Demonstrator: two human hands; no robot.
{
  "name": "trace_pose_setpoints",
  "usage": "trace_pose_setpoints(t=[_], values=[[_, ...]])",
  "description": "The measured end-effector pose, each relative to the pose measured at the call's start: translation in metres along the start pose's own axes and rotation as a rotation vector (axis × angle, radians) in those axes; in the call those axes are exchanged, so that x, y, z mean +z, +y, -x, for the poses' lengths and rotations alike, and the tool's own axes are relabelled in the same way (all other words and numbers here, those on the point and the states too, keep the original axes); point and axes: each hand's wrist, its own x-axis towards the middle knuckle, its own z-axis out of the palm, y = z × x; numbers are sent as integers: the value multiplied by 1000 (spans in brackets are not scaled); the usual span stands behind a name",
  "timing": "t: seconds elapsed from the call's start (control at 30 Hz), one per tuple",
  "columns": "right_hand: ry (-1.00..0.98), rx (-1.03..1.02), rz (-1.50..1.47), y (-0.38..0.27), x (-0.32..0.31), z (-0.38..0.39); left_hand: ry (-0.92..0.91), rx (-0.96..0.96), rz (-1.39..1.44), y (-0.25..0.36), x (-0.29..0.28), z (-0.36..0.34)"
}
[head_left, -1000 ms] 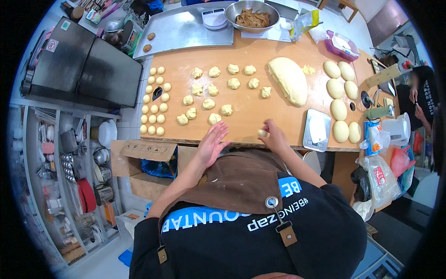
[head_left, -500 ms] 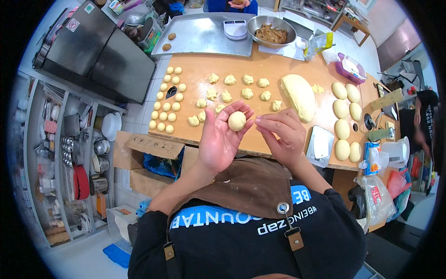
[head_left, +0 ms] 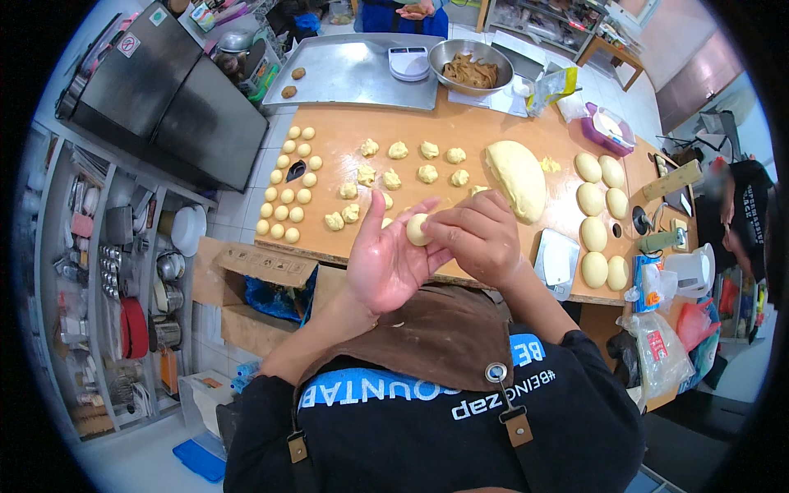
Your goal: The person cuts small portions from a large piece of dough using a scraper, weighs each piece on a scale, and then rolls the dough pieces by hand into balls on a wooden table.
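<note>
A smooth, pale yellow dough ball (head_left: 417, 231) rests on the fingers of my left hand (head_left: 382, 267), which is turned palm up with the thumb spread. My right hand (head_left: 483, 238) meets it from the right, thumb and fingertips curled against the ball; the knuckles hide part of the contact. Beyond my hands, several rough dough lumps (head_left: 399, 150) lie in loose rows on the wooden table (head_left: 329, 123). Right of them sits a large dough mass (head_left: 516, 181). Small round dough balls (head_left: 287, 196) stand at the left end, bigger smooth ones (head_left: 590, 199) at the right.
A kitchen scale (head_left: 556, 261) stands near the front edge, right of my right hand. At the back are a metal tray (head_left: 353, 74), another scale (head_left: 408, 62) and a steel bowl (head_left: 438, 76) of brown filling. An open cardboard box (head_left: 263, 267) sits below the table's left front.
My right hand has moved left, its fingertips now on the dough ball instead of beside it. The whole view has shifted slightly.
</note>
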Motion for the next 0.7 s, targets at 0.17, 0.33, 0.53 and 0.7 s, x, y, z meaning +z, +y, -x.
trace_pose_setpoints(t=[0.17, 0.33, 0.53, 0.7], values=[[105, 99, -65, -4, 8, -2, -239, 76, 71, 1, 0, 3], [155, 223, -189, -15, 7, -2, -123, 303, -185, -7, 7, 5], [65, 265, -260, -15, -4, -14, -189, 367, -94, -2, 14, 9], [13, 11, 64, -4, 0, -16, -303, -58, 172, 11, -12, 1]])
